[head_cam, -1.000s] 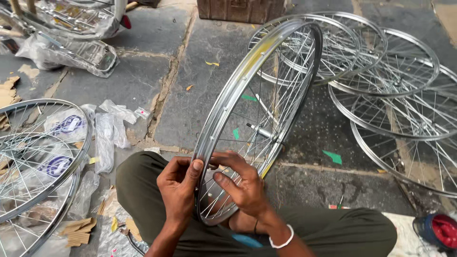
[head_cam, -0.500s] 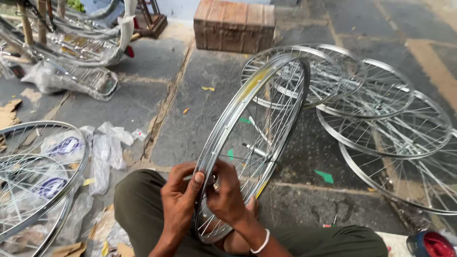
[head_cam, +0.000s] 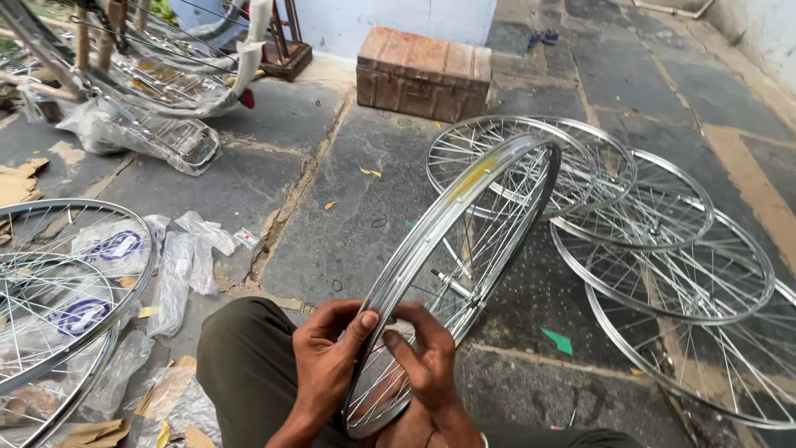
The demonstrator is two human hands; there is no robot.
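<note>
Standing wheel rim [head_cam: 448, 249] between both hands [head_cam: 327, 365]

Shiny chrome spoked bicycle wheel rim [head_cam: 448, 249], upright on edge, tilted, lower end at person's lap.

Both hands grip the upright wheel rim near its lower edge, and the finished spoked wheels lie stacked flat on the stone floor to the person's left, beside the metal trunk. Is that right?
Not quite. In the head view the left hand and right hand do grip the upright wheel rim near its lower edge, but the stack of spoked wheels lies flat on the stone floor to the person's right, with the metal trunk beyond it.
</note>
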